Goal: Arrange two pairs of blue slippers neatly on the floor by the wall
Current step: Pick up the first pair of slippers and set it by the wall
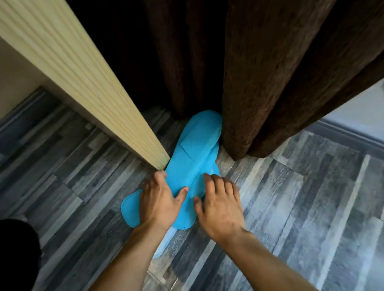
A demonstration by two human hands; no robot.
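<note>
Bright blue slippers (193,158) of soft, towel-like fabric lie overlapped in a heap on the grey wood-pattern floor (297,207), toes reaching the hem of a dark brown curtain (260,77), beside the foot of a cream ribbed panel (75,73). The count of slippers cannot be told. The left hand (158,201) and the right hand (219,205) rest flat on the heel ends, fingers spread, gripping nothing. A paler blue edge shows beneath the left wrist.
</note>
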